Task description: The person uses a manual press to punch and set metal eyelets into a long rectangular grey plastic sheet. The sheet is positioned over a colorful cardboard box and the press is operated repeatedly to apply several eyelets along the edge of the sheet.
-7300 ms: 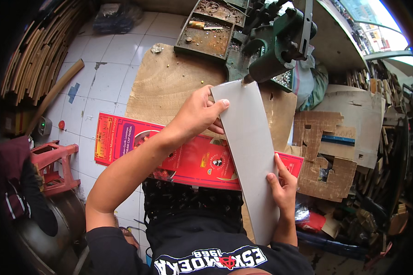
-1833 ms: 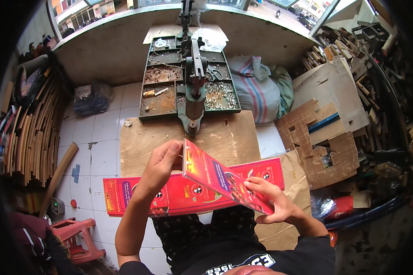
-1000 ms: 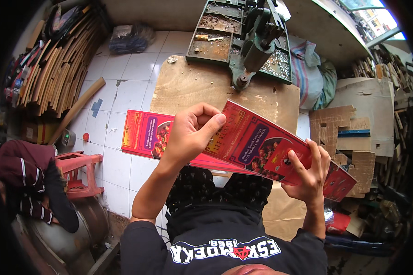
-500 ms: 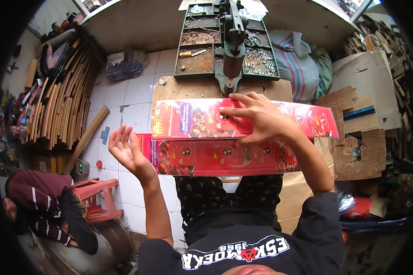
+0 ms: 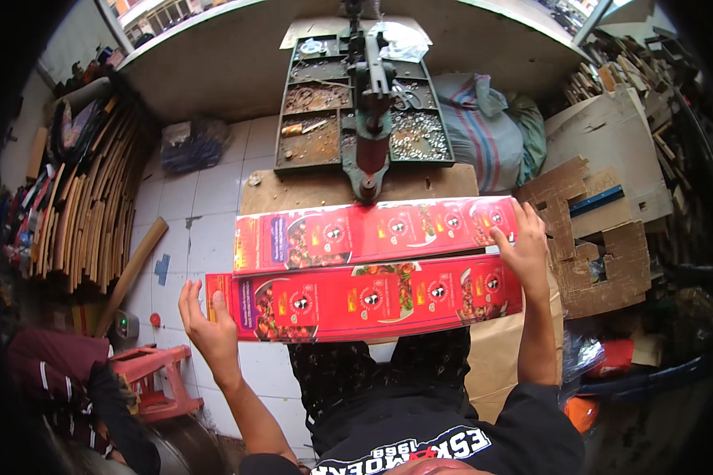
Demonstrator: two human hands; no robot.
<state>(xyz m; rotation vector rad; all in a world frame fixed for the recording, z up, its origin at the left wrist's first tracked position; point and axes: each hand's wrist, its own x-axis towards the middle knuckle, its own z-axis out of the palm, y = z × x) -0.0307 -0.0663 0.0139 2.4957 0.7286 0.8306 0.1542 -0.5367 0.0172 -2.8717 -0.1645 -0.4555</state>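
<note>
Two long, glossy red printed strips with food pictures lie in front of me, one a little farther off than the other. My left hand (image 5: 211, 315) pinches the left end of the nearer strip (image 5: 388, 307), its thumb on top. At the right end of the farther strip (image 5: 388, 231), my right hand (image 5: 524, 245) grips the edge with thumb and fingers. The farther strip rests on the wooden board (image 5: 293, 186), just under the foot of an upright hand press (image 5: 370, 150). The nearer strip reaches over my lap.
Behind the press is a compartmented tray (image 5: 309, 164) holding small metal rings, scissors (image 5: 406, 96) and a knife. Stacked boards (image 5: 95, 198) stand at left, near a red stool (image 5: 154, 368) and a seated person. At right are a striped sack (image 5: 475, 131) and cut cardboard (image 5: 610, 245).
My right hand has moved from the middle of the farther strip to its right end. My left hand has closed on the nearer strip. The view has shifted, and the strips now lie flatter.
</note>
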